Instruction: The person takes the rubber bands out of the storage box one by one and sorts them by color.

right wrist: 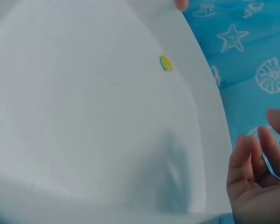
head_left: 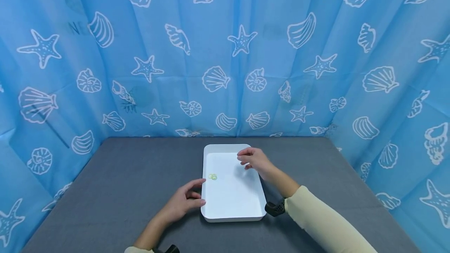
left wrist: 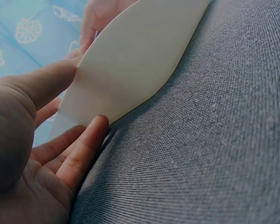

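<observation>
A white rectangular tray (head_left: 233,194) lies on the grey cloth. Two small thin loops (head_left: 212,176), one yellow and one green, sit on its floor by the left wall; the right wrist view shows these loops (right wrist: 166,62) close together. My left hand (head_left: 183,202) holds the tray's left wall, thumb and fingertips at the rim and outer side (left wrist: 126,60). Over the tray's far right part hovers my right hand (head_left: 256,160), fingers loosely bent. In the right wrist view the right hand (right wrist: 259,172) has a gap between thumb and fingers, with nothing visible in it.
A grey cloth (head_left: 140,171) covers the table around the tray. Blue curtains (head_left: 218,50) printed with white shells and starfish hang behind and at both sides. Dark bands (head_left: 275,208) sit on the wrists, below pale yellow sleeves (head_left: 323,214).
</observation>
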Available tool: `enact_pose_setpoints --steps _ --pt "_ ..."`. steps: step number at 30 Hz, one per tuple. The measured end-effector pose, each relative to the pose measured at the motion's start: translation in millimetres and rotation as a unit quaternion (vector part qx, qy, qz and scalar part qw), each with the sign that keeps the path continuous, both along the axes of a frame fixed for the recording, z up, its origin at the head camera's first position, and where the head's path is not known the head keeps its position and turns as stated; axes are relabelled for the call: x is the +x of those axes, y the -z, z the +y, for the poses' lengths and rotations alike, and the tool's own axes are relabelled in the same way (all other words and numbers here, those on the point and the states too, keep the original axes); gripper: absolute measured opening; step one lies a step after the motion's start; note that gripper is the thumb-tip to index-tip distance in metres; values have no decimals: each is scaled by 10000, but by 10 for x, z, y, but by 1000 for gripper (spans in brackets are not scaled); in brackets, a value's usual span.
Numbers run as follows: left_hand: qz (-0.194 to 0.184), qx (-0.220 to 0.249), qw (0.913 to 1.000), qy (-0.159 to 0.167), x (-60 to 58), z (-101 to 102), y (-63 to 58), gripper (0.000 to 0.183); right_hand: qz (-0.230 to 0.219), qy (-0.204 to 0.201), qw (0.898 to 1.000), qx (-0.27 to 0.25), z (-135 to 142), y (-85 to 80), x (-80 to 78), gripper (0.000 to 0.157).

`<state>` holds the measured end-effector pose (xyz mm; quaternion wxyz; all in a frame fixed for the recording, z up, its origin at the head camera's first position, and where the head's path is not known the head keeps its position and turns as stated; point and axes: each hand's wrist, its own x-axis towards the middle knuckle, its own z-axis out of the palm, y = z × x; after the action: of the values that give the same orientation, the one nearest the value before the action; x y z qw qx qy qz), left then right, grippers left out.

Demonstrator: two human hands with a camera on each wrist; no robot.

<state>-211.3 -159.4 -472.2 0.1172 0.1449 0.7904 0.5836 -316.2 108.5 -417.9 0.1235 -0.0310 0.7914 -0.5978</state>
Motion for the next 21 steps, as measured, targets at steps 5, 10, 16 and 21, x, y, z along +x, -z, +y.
enact_pose_setpoints --steps 5,10,16,21 --pt "6 -147 9998 -130 -37 -4 99 61 135 -343 9979 527 -142 32 0 22" --pt "-7 -146 9998 -109 -43 -1 98 61 344 -867 9902 1042 -267 75 20 18" --pt "-78 30 10000 26 5 0 -31 60 717 -1415 9733 1661 -435 104 22 17" --pt "-102 21 9999 56 74 23 -179 60 1015 -1874 9507 2254 -515 181 -31 18"
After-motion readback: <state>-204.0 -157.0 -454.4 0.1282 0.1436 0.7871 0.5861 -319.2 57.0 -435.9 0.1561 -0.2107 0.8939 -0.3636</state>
